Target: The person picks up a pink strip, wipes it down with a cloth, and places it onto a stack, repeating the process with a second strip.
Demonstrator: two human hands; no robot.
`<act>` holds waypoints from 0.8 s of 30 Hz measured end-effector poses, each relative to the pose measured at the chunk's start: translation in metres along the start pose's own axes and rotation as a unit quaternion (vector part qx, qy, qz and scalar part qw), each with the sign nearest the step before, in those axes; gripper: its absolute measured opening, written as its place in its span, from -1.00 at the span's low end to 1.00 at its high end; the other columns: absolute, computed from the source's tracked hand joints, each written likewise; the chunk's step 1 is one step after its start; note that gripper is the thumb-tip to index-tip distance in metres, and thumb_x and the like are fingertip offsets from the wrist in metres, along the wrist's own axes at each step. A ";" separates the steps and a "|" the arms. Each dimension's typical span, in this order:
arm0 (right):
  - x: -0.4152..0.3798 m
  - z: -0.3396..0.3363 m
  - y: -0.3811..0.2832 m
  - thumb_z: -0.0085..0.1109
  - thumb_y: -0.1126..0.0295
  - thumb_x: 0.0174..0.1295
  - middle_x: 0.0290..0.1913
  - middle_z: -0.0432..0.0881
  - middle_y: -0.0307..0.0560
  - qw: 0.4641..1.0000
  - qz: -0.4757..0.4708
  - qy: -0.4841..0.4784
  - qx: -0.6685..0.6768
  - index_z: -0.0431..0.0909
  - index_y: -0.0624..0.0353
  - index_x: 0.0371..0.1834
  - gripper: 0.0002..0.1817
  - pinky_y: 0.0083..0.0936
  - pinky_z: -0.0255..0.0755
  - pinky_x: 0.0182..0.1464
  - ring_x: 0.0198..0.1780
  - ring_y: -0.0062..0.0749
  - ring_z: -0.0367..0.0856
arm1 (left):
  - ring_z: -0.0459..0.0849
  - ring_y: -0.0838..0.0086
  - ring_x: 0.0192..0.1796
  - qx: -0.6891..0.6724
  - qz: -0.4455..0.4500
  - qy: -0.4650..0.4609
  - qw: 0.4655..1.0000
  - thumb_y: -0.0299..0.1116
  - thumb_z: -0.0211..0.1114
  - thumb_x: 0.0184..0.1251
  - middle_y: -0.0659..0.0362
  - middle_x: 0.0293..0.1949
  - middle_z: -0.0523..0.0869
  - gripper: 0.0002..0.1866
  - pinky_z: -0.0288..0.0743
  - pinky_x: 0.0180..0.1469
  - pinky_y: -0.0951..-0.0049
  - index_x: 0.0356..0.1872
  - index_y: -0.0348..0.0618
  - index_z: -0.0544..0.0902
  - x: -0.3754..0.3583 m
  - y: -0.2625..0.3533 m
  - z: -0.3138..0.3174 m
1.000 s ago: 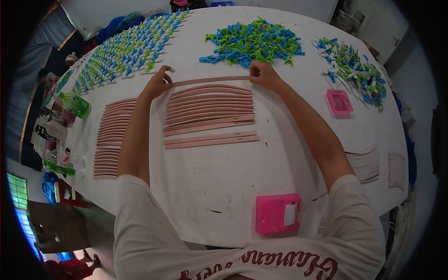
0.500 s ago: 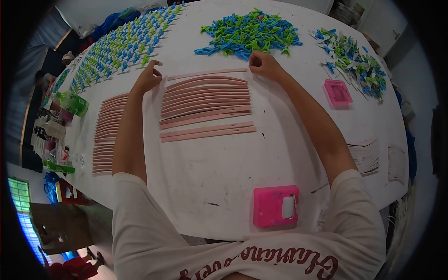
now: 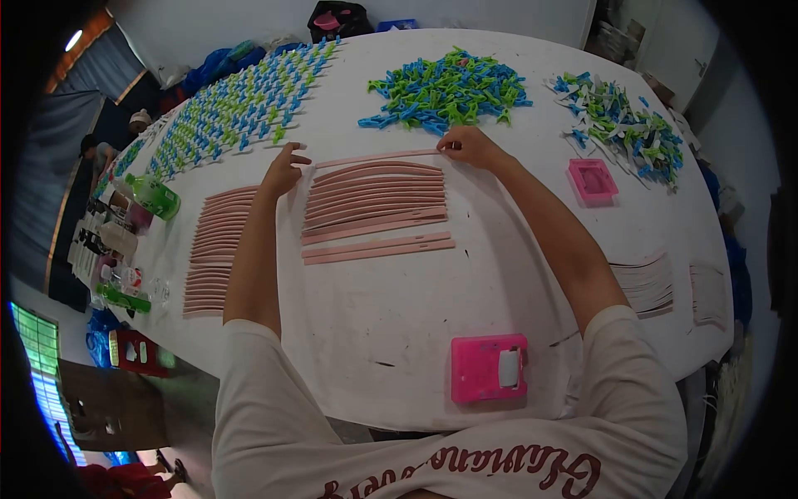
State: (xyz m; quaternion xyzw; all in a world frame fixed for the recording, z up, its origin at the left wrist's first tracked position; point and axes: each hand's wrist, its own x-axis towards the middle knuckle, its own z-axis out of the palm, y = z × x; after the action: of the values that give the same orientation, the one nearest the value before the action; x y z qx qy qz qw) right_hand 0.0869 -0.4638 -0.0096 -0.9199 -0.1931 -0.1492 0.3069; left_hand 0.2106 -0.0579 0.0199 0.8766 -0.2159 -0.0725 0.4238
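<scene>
A thin pink strip (image 3: 378,156) lies across the table at the far edge of a group of similar pink strips (image 3: 374,197), several of them bowed. My right hand (image 3: 475,150) pinches the right end of that far strip. Close to its left end is my left hand (image 3: 287,172), fingers bent and apart, with nothing visible in them. Two straight pink strips (image 3: 378,248) lie apart on the near side of the group. Beyond my right hand is a heap of blue and green clips (image 3: 453,87).
Another row of pink strips (image 3: 218,254) lies left of my left forearm. Clips in rows (image 3: 237,104) cover the far left, near green bottles (image 3: 155,196). At right are clips with white strips (image 3: 628,129), a pink box (image 3: 593,183) and pale strips (image 3: 644,284). A pink dispenser (image 3: 489,368) stands nearby.
The view has tilted up slightly, so the table sits lower and more of the back wall shows. Both hands stay near the ends of the far strip.
</scene>
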 end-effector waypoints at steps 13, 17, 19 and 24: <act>0.006 0.006 0.007 0.26 0.45 0.09 -0.37 0.56 -0.13 1.000 0.008 -0.016 0.013 0.64 0.17 -0.32 -0.90 -0.49 0.39 -0.28 -0.34 -0.40 0.50 | 0.53 0.54 -0.39 0.054 0.014 -0.010 0.998 -0.72 0.16 -0.02 0.14 -0.17 0.72 -0.41 0.46 -0.29 0.54 0.15 -0.20 0.38 -0.001 0.003 0.008; 0.005 0.007 0.008 0.26 0.46 0.10 -0.36 0.55 -0.13 0.999 -0.029 -0.004 -0.014 0.63 0.18 -0.33 -0.91 -0.49 0.38 -0.29 -0.35 -0.41 0.49 | 0.51 0.56 -0.41 0.070 0.028 -0.017 0.997 -0.73 0.17 0.02 0.09 -0.13 0.70 -0.39 0.46 -0.36 0.56 0.20 -0.24 0.34 0.003 -0.003 0.007; 0.005 0.007 0.007 0.25 0.46 0.10 -0.36 0.54 -0.12 1.000 -0.023 -0.009 -0.019 0.64 0.18 -0.33 -0.91 -0.49 0.38 -0.29 -0.35 -0.39 0.50 | 0.50 0.55 -0.42 0.098 0.039 -0.009 0.994 -0.73 0.15 0.04 0.12 -0.16 0.70 -0.41 0.46 -0.34 0.56 0.19 -0.22 0.34 0.001 0.001 0.009; 0.002 0.002 0.005 0.25 0.44 0.11 -0.41 0.51 -0.12 1.000 -0.020 -0.022 0.006 0.66 0.15 -0.33 -0.91 -0.44 0.40 -0.30 -0.37 -0.33 0.51 | 0.56 0.46 -0.41 0.159 0.092 -0.002 0.983 -0.75 0.10 0.06 0.12 -0.18 0.72 -0.42 0.48 -0.28 0.49 0.19 -0.16 0.35 -0.005 0.005 0.012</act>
State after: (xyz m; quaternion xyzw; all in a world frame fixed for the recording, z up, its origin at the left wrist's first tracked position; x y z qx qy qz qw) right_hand 0.0910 -0.4656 -0.0125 -0.9169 -0.2189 -0.1342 0.3054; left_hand 0.2013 -0.0670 0.0165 0.9092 -0.3051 0.0002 0.2834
